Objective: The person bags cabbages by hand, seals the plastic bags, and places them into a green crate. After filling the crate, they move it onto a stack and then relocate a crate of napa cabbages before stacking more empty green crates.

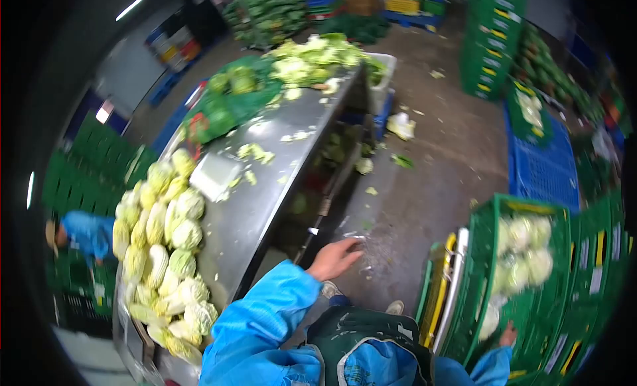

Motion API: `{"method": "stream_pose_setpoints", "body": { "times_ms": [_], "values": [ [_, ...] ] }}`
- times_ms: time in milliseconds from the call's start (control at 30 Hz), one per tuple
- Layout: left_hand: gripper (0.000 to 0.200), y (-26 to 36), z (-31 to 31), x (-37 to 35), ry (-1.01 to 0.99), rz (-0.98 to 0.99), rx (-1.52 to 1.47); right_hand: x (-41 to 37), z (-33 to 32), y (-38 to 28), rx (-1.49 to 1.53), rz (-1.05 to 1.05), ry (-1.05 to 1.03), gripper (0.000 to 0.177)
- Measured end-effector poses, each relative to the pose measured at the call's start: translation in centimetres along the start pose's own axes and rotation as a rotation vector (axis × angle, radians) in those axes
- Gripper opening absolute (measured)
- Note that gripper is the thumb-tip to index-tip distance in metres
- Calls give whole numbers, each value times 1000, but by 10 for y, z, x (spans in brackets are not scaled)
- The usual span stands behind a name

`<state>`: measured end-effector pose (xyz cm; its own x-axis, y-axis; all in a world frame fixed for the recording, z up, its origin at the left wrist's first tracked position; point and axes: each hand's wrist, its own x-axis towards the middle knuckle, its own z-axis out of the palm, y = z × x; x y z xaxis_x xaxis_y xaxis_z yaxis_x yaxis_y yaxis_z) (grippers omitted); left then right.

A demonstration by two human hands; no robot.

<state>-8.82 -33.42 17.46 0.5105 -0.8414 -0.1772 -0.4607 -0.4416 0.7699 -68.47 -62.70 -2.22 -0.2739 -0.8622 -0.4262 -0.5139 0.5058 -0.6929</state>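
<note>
My left hand [335,258] is over the floor beside the metal table [259,177], fingers apart and holding nothing. At the lower right, my right hand [508,334] reaches into a green crate [529,313]. It is close to a white cabbage [490,321], but its fingers are too small and blurred to read. More wrapped pale cabbages [524,253] lie in the upper part of that crate. Long pale-yellow cabbages [156,223] are piled along the table's left side, close to a white tray [215,175].
Loose leaves [312,61] and a green net bag [229,110] cover the table's far end. Leaf scraps [401,126] litter the floor. Tall green crates [491,44] and a blue pallet [545,170] stand at right. A person in blue [86,233] is at far left.
</note>
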Motion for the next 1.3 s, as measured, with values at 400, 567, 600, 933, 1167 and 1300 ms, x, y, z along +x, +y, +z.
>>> {"method": "stream_pose_setpoints", "body": {
  "times_ms": [400, 567, 600, 933, 1167, 1300],
  "values": [
    [26, -192, -116, -223, 957, -500, -667, -404, 442, -389, 54, -693, -1173, 26],
    [24, -183, -124, -275, 1061, -568, -716, -627, 655, -369, -105, -719, -1681, 33],
    [24, -179, -122, -287, 1092, -583, -753, -651, 704, -362, -83, -876, -1581, 35],
    [22, -129, -118, -326, 1504, -873, -776, -714, 843, -364, -595, -1838, -831, 30],
    [20, -171, -172, -245, 1427, -749, -799, -678, 888, -438, -38, -883, -1600, 19],
    [26, -208, -245, -149, 1235, -635, -571, -661, 878, -488, -149, -692, -1769, 14]
  ]
}}
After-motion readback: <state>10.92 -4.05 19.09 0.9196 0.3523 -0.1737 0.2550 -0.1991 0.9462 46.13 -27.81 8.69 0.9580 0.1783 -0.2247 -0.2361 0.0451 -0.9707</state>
